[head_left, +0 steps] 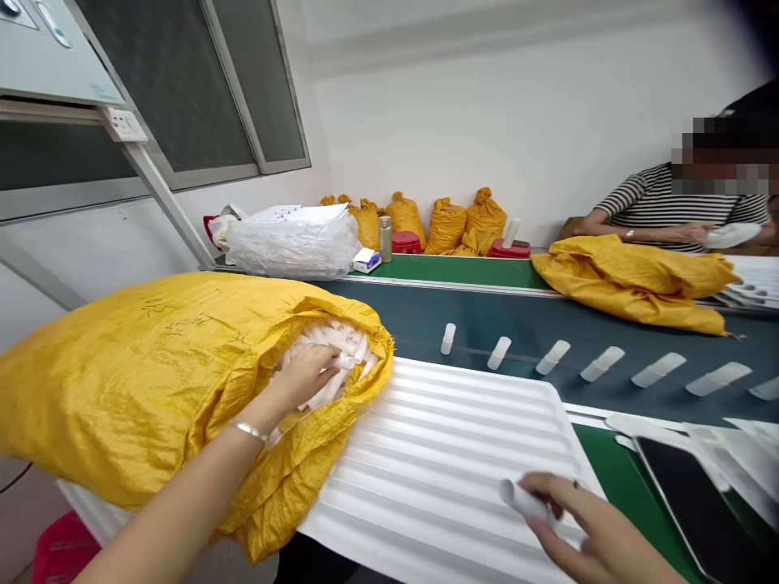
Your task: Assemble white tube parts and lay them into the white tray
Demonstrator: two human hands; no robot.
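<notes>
Reaching into the mouth of the yellow woven sack [164, 365], the left hand [305, 373] touches white tubes [332, 333]; whether it grips one cannot be told. The right hand [587, 526] pinches a separate tube [527, 501] between thumb and fingers over the ribbed white tray [450, 438].

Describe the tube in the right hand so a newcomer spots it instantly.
Right of the big yellow sack lies a white ribbed tray. Over its near side, the right hand grips the tube. Unlike the tubes along the belt, it is hand-held, opening toward the left.
</notes>
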